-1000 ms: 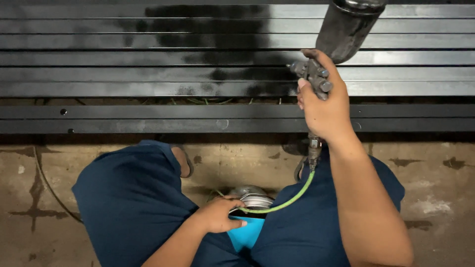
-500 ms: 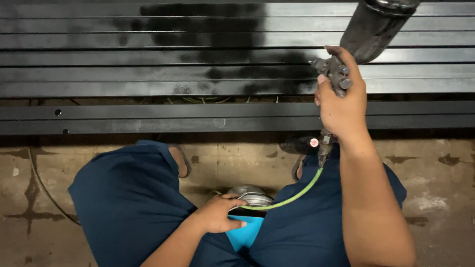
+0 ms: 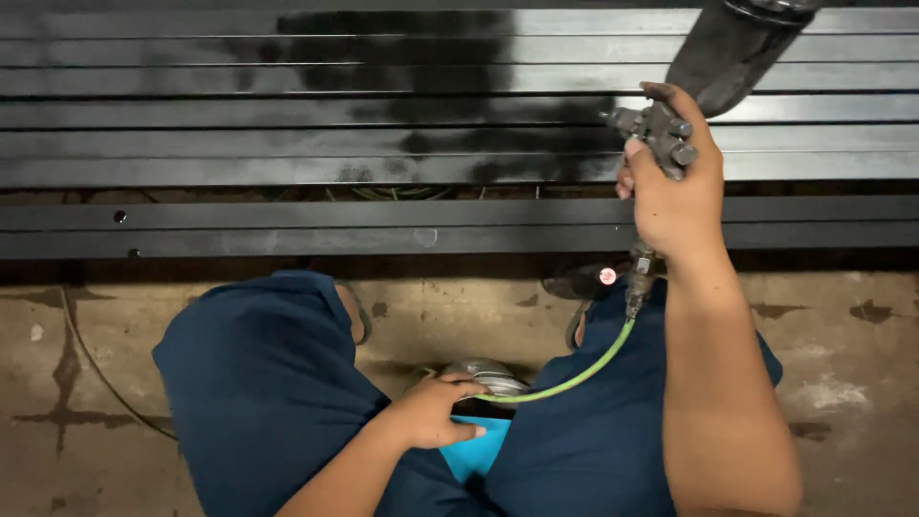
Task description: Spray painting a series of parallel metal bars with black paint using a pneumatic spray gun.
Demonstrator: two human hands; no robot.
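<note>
right hand (image 3: 675,196) gripping the spray gun (image 3: 661,134) has drifted right; left hand (image 3: 431,412) stays half-curled on the hose (image 3: 574,378).

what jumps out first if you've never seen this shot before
The right hand at upper right grips a grey metal spray gun with a dark paint cup, aimed at a row of long dark metal bars with a blacker patch of paint across the upper middle. A thin green hose curves from the gun down to the left hand, resting between blue-trousered knees.
</note>
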